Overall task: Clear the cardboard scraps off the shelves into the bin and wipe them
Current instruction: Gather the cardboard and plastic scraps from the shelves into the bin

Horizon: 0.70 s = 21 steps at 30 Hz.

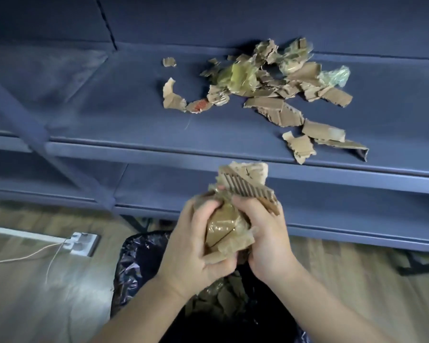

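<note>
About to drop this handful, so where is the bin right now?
In the head view the bin sits bottom centre on the floor, right under the scrap bundle gripped by the left hand and right hand, in front of the lowest shelf.

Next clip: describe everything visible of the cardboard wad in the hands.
The cardboard wad is a crumpled bunch of torn brown scraps, some under glossy clear tape; a top piece shows corrugated ribbing. It stands roughly upright, gripped between the left hand and the right hand, fingers curled round its sides, in the air above the black-lined bin.
</note>
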Available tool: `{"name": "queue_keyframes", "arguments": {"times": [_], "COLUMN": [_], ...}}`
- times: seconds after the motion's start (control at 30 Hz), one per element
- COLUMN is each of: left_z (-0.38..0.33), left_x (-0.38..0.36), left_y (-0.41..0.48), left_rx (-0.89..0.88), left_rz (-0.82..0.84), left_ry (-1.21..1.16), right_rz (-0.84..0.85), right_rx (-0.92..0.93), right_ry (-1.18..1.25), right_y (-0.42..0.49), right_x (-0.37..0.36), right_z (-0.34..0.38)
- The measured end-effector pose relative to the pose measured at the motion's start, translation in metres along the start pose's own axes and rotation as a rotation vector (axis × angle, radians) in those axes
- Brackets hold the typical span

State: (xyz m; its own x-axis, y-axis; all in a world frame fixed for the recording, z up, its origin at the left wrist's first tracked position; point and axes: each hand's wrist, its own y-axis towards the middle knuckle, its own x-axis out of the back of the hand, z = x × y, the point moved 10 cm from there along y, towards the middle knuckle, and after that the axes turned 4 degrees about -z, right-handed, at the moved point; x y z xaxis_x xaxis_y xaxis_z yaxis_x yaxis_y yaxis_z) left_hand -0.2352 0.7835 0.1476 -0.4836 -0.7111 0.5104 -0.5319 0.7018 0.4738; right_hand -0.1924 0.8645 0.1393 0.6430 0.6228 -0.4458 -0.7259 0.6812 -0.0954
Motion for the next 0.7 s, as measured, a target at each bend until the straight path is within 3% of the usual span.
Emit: {"name": "queue_keyframes", "arguments": {"times": [0.1,0.3,0.7], "left_z": [0.027,0.083,0.121], "left_x": [-0.02,-0.068,-0.097], "left_y": [-0.052,-0.121,-0.156], "left_rx": [0.069,0.38,0.524], "left_rz": [0.11,0.337,0.45], "left_ry": [0.069,0.1,0.138], "right_rz": [-0.069,-0.167,-0.261], "right_rx": [-0.098,-0.304,-0.427], "right_ry": [0.0,-0.129,-0.133], "right_y": [-0.026,-0.049,-0.052], "right_x": [0.022,0.065,0.101], "right_z": [-0.053,-0.13,-0.194]}}
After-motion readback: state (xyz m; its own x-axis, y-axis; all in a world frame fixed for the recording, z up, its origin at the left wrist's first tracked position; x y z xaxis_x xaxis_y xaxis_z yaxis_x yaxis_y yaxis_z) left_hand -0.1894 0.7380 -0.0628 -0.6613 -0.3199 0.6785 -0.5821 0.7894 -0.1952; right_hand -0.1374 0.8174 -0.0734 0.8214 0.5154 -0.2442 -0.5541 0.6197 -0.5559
